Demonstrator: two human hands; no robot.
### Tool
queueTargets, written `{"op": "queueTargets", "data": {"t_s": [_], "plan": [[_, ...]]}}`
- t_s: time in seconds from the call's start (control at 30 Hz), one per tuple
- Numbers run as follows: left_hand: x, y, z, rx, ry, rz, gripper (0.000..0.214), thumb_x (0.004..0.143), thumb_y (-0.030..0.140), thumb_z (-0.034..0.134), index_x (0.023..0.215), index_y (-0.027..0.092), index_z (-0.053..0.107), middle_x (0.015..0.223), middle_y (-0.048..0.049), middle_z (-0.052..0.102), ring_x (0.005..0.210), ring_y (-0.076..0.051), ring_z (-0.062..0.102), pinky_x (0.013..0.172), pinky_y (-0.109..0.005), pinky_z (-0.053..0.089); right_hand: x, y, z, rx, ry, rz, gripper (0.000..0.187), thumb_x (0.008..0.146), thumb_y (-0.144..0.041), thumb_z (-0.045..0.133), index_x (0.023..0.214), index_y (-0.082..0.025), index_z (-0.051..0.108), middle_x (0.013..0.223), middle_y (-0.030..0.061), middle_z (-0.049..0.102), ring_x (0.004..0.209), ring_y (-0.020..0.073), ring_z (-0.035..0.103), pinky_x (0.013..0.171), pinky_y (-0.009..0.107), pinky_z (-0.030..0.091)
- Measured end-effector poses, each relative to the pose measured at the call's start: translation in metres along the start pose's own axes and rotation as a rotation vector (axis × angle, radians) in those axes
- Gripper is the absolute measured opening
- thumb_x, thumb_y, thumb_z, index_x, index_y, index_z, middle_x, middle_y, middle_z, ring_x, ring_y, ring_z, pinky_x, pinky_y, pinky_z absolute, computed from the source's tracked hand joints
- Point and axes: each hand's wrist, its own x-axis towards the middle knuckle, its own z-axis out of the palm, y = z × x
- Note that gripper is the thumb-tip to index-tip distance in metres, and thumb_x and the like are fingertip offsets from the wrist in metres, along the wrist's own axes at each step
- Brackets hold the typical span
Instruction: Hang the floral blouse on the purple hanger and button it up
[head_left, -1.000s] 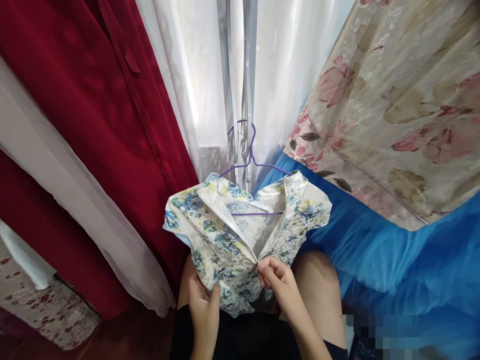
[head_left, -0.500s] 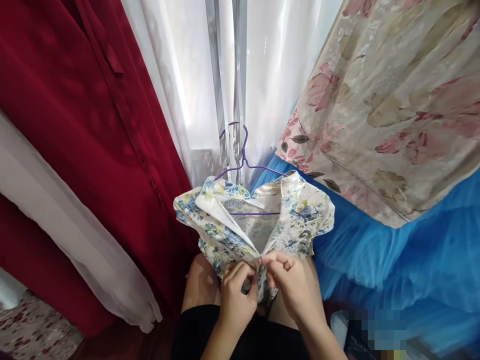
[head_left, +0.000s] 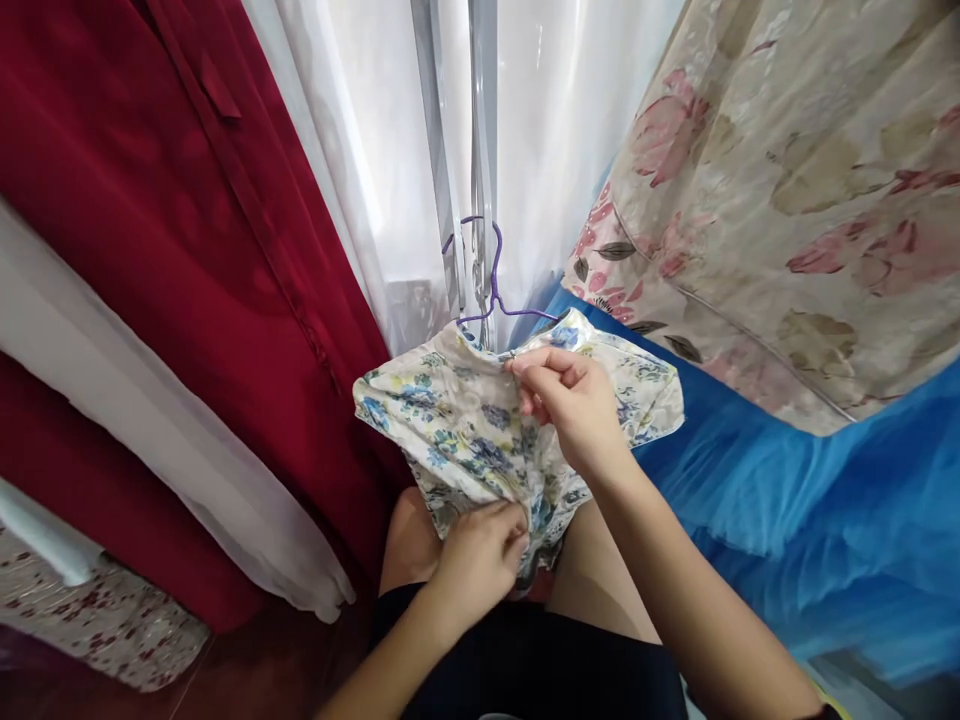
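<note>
A small white dress with blue and yellow flowers (head_left: 457, 425) hangs on a purple wire hanger (head_left: 495, 285) in front of me. My right hand (head_left: 570, 400) pinches the fabric at the top of the dress, near the collar just under the hanger. Lower down, my left hand (head_left: 480, 555) grips the dress at its front seam, fingers closed on the cloth. The front opening of the dress now lies closed. My knees show below the garment.
A dark red garment (head_left: 172, 250) hangs at the left with a white sheer one (head_left: 112, 400) over it. White curtains (head_left: 570, 120) hang behind. At the right are a pink-flowered beige garment (head_left: 787, 200) and blue tulle (head_left: 787, 500). The floor is dark wood (head_left: 247, 670).
The dress front was open with both hands at its lower end; my right hand has since moved up to the collar and the opening is closed. My left hand stays low.
</note>
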Motion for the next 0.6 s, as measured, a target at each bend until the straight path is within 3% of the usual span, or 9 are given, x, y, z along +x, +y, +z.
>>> {"op": "queueTargets", "data": {"t_s": [0.1, 0.13, 0.2, 0.3, 0.4, 0.5, 0.6], "plan": [[0.022, -0.008, -0.041, -0.122, 0.312, 0.051, 0.016, 0.098, 0.023, 0.059, 0.107, 0.026, 0.072, 0.097, -0.0039, 0.076, 0.085, -0.021, 0.072, 0.08, -0.031, 0.053, -0.012, 0.002, -0.001, -0.073, -0.024, -0.063, 0.018, 0.088, -0.033, 0.068, 0.08, -0.018, 0.068, 0.048, -0.0053, 0.058, 0.042, 0.0074, 0.045, 0.044, 0.021, 0.033], [0.032, -0.008, -0.057, -0.142, 0.441, 0.073, 0.022, 0.099, 0.025, 0.059, 0.119, 0.026, 0.069, 0.097, -0.0036, 0.076, 0.086, -0.02, 0.072, 0.082, -0.031, 0.053, -0.015, 0.002, -0.002, -0.09, -0.038, -0.078, 0.019, 0.09, -0.033, 0.067, 0.08, -0.018, 0.067, 0.049, -0.0053, 0.057, 0.043, 0.0076, 0.046, 0.045, 0.021, 0.034], [0.055, -0.003, -0.088, -0.133, 0.587, 0.181, 0.037, 0.1, 0.024, 0.058, 0.138, 0.025, 0.061, 0.094, -0.0023, 0.074, 0.084, -0.017, 0.07, 0.084, -0.03, 0.054, -0.019, 0.002, -0.003, -0.111, -0.063, -0.1, 0.02, 0.093, -0.033, 0.066, 0.08, -0.018, 0.066, 0.05, -0.0052, 0.056, 0.045, 0.0079, 0.047, 0.046, 0.021, 0.034], [0.087, 0.007, -0.115, -0.002, 0.523, 0.406, 0.025, 0.102, 0.024, 0.055, 0.124, 0.022, 0.069, 0.098, -0.0035, 0.075, 0.09, -0.017, 0.069, 0.086, -0.031, 0.053, -0.02, 0.004, -0.006, -0.14, -0.074, -0.123, 0.02, 0.095, -0.033, 0.063, 0.081, -0.019, 0.062, 0.053, -0.0056, 0.052, 0.047, 0.0086, 0.045, 0.047, 0.022, 0.033], [0.104, 0.017, -0.121, 0.145, 0.543, 0.541, 0.017, 0.102, 0.021, 0.055, 0.104, 0.018, 0.072, 0.094, -0.0043, 0.075, 0.089, -0.018, 0.069, 0.087, -0.033, 0.053, -0.018, 0.015, -0.006, -0.212, -0.057, -0.146, 0.02, 0.097, -0.033, 0.062, 0.082, -0.02, 0.058, 0.056, -0.0069, 0.045, 0.049, 0.0081, 0.037, 0.048, 0.023, 0.026], [0.107, 0.021, -0.123, 0.168, 0.661, 0.518, 0.016, 0.102, 0.022, 0.057, 0.099, 0.017, 0.072, 0.091, -0.0037, 0.075, 0.087, -0.017, 0.069, 0.086, -0.032, 0.053, -0.016, 0.032, -0.005, -0.302, -0.015, -0.171, 0.019, 0.097, -0.032, 0.06, 0.083, -0.02, 0.054, 0.058, -0.0071, 0.044, 0.05, 0.008, 0.035, 0.05, 0.024, 0.023], [0.106, 0.005, -0.138, -0.065, 0.858, 0.348, 0.02, 0.102, 0.03, 0.057, 0.1, 0.017, 0.072, 0.09, -0.0035, 0.074, 0.083, -0.015, 0.07, 0.079, -0.027, 0.055, -0.019, 0.051, -0.008, -0.33, -0.033, -0.086, 0.021, 0.093, -0.032, 0.06, 0.077, -0.02, 0.053, 0.053, -0.0082, 0.041, 0.047, 0.008, 0.034, 0.049, 0.024, 0.023]]}}
